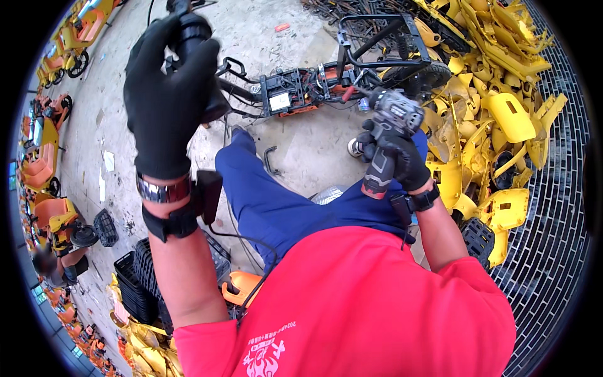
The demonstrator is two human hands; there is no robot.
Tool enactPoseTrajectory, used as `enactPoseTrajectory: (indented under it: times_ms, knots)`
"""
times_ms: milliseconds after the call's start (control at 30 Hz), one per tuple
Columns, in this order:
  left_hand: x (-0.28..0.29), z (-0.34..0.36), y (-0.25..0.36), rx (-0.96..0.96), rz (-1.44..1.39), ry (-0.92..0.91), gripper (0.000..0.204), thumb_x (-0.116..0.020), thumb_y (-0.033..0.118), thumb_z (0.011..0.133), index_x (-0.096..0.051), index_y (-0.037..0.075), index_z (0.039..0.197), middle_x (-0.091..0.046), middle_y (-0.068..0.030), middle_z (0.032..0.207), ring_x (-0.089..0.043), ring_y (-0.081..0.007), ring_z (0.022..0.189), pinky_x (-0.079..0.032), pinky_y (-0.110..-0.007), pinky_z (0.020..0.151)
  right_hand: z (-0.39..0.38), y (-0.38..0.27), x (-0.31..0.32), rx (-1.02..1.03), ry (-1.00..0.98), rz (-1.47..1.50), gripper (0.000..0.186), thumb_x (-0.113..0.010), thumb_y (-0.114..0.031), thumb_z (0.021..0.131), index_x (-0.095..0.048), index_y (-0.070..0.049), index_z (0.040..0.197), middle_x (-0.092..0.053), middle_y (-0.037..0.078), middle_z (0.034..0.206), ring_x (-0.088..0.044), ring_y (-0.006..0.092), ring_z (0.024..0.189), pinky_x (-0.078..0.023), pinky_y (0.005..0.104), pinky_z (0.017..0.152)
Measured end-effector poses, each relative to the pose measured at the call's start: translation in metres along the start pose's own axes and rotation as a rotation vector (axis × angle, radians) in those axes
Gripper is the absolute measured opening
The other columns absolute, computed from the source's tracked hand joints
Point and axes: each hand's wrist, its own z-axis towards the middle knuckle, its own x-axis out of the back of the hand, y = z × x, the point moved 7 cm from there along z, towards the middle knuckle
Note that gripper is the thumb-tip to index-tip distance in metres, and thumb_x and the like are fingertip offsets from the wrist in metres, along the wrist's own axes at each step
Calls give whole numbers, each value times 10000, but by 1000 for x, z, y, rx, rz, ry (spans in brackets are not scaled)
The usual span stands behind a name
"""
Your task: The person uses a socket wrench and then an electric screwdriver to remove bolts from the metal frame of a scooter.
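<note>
My left hand [164, 94], in a black glove, is raised high and closed around a black handlebar grip [188, 28] of a stripped bike frame [301, 88] lying on the concrete floor. My right hand [396, 154], also gloved in black, grips a grey and black cordless power driver [389, 125] with its nose pointing toward the frame's black and orange middle section. Below both hands are my blue trouser leg [264, 201] and red shirt [377, 301].
A large heap of yellow plastic bike panels [496, 107] fills the right side beside a metal grating [553, 239]. Black baskets [135, 283] and more yellow parts lie lower left. Orange and yellow bikes [44, 163] line the left edge, where another person crouches.
</note>
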Motion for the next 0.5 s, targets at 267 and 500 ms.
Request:
enactPoseTrajectory:
  times_ms: [267, 500]
  knots:
    - [38, -98, 41, 173, -48, 158, 376, -524, -7, 907, -574, -95, 1269, -613, -214, 1303, -560, -334, 1252, -380, -447, 1107, -12, -15, 42, 43, 122, -9, 512, -585, -178, 941, -431, -16, 1402, -632, 177, 1228, -678, 193, 862, -585, 347, 759]
    - [-34, -228, -4, 651, -361, -286, 123, -672, -6, 833, -675, -5, 956, -695, -111, 907, -664, -220, 822, -527, -346, 746, -37, -52, 62, 319, 163, -47, 494, -682, -152, 861, -534, -28, 1315, -645, 116, 1128, -677, 207, 877, -560, 322, 764]
